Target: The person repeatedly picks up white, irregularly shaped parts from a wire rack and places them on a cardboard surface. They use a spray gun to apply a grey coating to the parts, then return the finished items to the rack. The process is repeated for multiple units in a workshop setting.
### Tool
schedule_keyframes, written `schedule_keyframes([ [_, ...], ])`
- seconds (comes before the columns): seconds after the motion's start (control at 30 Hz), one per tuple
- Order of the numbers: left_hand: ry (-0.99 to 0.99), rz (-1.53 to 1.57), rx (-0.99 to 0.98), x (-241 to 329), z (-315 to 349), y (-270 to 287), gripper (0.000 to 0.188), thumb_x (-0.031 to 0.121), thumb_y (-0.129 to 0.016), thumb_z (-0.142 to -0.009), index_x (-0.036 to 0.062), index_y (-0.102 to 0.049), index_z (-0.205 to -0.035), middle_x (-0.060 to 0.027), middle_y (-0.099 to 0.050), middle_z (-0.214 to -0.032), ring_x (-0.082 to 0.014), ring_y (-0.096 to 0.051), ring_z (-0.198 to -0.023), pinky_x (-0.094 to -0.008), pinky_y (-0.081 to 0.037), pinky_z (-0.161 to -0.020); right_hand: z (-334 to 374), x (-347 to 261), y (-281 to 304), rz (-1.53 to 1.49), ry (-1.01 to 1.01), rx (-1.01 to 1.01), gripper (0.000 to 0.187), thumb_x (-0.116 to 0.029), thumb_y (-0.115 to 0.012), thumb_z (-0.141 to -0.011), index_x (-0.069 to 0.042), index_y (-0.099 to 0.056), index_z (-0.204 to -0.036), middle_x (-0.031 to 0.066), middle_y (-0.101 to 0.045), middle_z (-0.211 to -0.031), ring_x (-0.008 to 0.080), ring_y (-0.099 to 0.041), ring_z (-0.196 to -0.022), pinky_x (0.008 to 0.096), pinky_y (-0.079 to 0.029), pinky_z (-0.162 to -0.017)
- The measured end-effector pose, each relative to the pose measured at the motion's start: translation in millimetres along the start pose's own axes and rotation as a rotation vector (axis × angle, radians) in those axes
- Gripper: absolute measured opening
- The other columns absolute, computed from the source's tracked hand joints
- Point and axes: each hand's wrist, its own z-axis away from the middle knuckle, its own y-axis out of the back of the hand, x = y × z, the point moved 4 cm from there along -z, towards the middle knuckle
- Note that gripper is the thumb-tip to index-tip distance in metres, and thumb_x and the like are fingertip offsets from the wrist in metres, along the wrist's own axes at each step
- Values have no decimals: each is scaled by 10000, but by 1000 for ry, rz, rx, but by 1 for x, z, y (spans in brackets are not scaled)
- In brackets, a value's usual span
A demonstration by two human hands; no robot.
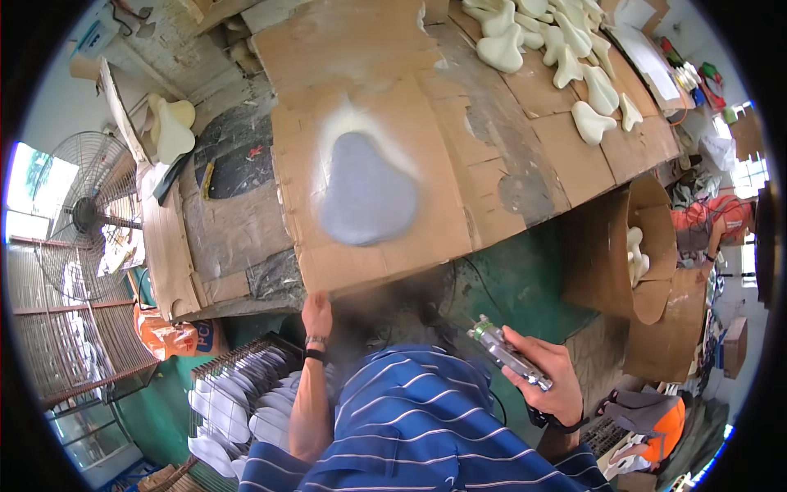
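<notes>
- Near left, white pieces point(225, 414) overlap in a wire rack point(197, 389), partly covering one another.
- Your left hand point(317, 316) meets the near edge of the cardboard point(348, 271); with its fingertips unclear, I cannot tell whether it grips.
- The grey piece point(369, 197) lies centrally on that cardboard (pale residue around its far end).
- Your right hand point(551, 375) grasps a metal spray gun point(498, 344), fingers hiding part.
- Far right, cream pieces point(574, 70) overlap, the farthest cut off.
</notes>
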Motion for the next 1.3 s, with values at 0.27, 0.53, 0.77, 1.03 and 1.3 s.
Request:
schedule_keyframes([
  [0.27, -699, -351, 159, 167, -89, -78, 592, -5, -596, -735, 116, -625, -1314, -160, -561, -1383, -386, -510, -1296, -477, -434, -1083, 10, 16, 22, -37, -95, 221, 531, 25, -761, -819, 17, -635, -1335, 189, -715, -956, 259, -694, -783, 309, -528, -726],
  [0.53, -636, -644, 12, 174, -115, -106, 542, 9, -643, -701, 190, -683, -1211, -113, -539, -1431, -354, -495, -1334, -464, -391, -1113, 3, 16, 24, -69, -45, 280, 533, 22, -761, -821, 22, -630, -1338, 181, -708, -926, 254, -668, -734, 312, -521, -701],
  [0.77, -533, -347, -35, 175, -117, -86, 584, -32, -590, -695, 125, -648, -1255, -150, -587, -1370, -354, -523, -1318, -454, -387, -1131, -15, 14, 23, -18, 35, 223, 541, 28, -760, -823, 27, -622, -1346, 179, -707, -934, 259, -670, -740, 309, -523, -702],
  [1.03, -617, -11, 141, 157, -33, -45, 584, -62, -515, -719, 12, -577, -1295, -209, -645, -1247, -395, -565, -1276, -421, -405, -1129, -46, -3, 12, -41, 97, 224, 536, 37, -759, -826, 25, -621, -1344, 177, -707, -944, 258, -677, -752, 302, -525, -700],
  [1.3, -181, 188, 235, 8, 46, 2, 576, -122, -494, -709, 17, -602, -1258, -168, -695, -1153, -309, -662, -1152, -380, -481, -1047, -46, -19, -5, 28, 160, -57, 559, 42, -748, -790, 17, -636, -1337, 180, -710, -977, 236, -670, -768, 281, -504, -708],
])
